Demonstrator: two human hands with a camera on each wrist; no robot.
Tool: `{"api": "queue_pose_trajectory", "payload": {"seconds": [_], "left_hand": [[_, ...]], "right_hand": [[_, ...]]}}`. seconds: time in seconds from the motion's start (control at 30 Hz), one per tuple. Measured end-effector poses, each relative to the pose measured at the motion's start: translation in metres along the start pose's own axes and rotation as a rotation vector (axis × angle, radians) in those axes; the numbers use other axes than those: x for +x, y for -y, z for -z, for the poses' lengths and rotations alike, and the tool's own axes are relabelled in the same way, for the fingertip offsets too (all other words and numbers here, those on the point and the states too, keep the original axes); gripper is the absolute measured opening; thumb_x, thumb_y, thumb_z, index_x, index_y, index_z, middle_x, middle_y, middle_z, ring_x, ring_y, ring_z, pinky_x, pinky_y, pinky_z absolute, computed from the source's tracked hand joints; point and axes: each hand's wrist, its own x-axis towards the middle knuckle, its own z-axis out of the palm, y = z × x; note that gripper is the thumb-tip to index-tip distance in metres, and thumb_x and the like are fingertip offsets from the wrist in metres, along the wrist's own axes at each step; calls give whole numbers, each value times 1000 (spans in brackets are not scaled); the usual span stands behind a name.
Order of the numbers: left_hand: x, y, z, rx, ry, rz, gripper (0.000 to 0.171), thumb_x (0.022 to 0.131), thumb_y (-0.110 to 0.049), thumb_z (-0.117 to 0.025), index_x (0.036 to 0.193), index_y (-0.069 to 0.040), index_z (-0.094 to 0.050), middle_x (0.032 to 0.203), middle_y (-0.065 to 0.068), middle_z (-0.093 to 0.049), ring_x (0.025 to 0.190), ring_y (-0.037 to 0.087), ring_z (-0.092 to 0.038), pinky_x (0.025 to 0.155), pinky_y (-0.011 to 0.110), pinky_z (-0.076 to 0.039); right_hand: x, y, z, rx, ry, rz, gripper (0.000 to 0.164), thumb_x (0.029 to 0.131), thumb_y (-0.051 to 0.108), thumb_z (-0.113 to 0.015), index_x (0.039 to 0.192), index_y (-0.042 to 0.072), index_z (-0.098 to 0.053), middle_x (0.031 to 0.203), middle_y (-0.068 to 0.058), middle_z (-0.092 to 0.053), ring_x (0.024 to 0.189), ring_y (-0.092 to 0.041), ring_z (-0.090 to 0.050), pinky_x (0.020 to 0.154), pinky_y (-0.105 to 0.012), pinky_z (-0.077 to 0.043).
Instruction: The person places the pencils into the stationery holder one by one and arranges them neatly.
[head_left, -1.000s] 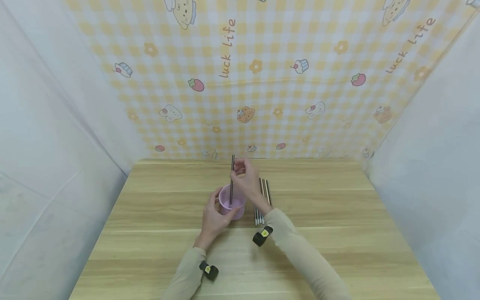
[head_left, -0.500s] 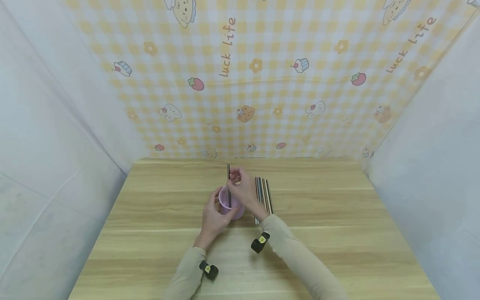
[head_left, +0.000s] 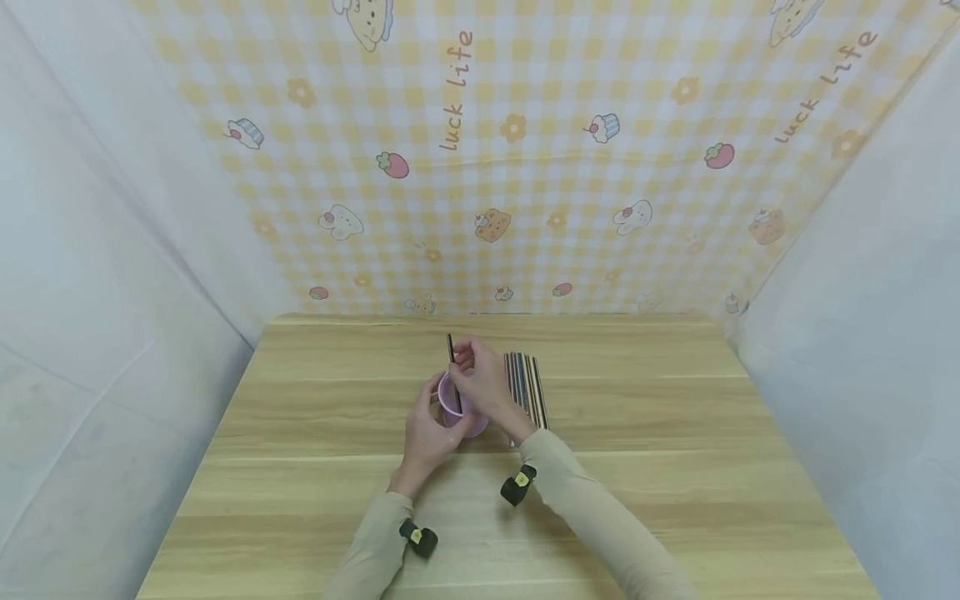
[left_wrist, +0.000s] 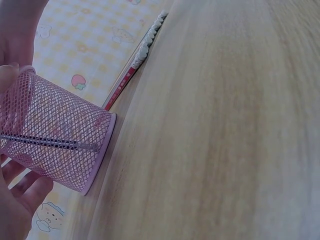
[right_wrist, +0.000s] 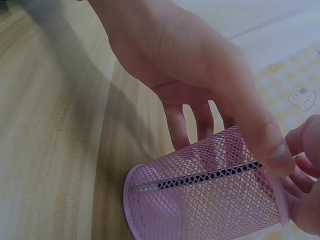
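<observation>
A pink mesh pen holder (head_left: 472,428) stands upright on the table. My left hand (head_left: 431,437) grips it near the rim, fingers behind and thumb in front, as the right wrist view shows. Inside the holder, a dark pencil (right_wrist: 210,176) with a silvery lower end leans slightly left. My right hand (head_left: 482,382) pinches its upper part above the rim; its top (head_left: 450,343) sticks out. In the left wrist view, the pencil's lower end (left_wrist: 82,146) shows through the mesh (left_wrist: 60,115) near the base.
Several pencils (head_left: 534,387) lie side by side on the table, right of the holder and partly behind my right wrist. In the left wrist view, their near ends look whitish (left_wrist: 145,49). A checked yellow-and-white cloth (head_left: 555,175) hangs behind the wooden table (head_left: 645,475).
My right hand has come down and left, lowering the pencil deeper into the pen holder. The pencil now tilts left. My left hand and the holder have hardly moved.
</observation>
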Motion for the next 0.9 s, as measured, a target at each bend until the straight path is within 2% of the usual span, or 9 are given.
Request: {"api": "queue_pose_trajectory", "payload": {"seconds": [0.23,0.37,0.63,0.9], "left_hand": [[0,0,0,-16,2,6,83,74,-22,-88,146,-10,-49,135,13,-62,116,30,-62,86,37,-62],[0,0,0,-6,-7,-17,83,75,-22,-88,145,-7,-49,135,14,-62,115,31,-63,85,38,-62],[1,1,-2,-12,-18,-17,84,74,-24,-90,144,-5,-49,133,14,-64,114,32,-65,84,39,-63],[1,3,-3,-47,-14,-12,85,72,-21,-91,144,-4,-49,133,15,-63,112,35,-65,83,43,-64]], "right_hand": [[3,6,5,-33,33,-9,22,87,-3,-69,108,-5,-63,95,-18,-71,84,-27,-71,73,-21,-62],[6,6,11,-52,39,-25,20,88,-2,-67,107,-4,-64,95,-16,-72,85,-26,-72,74,-22,-62],[14,7,28,-64,26,-64,20,91,2,-63,110,-3,-66,97,-17,-73,88,-28,-72,77,-28,-63],[23,1,45,-32,-12,-75,22,92,4,-62,111,-6,-65,99,-19,-71,90,-31,-70,77,-34,-64]]}}
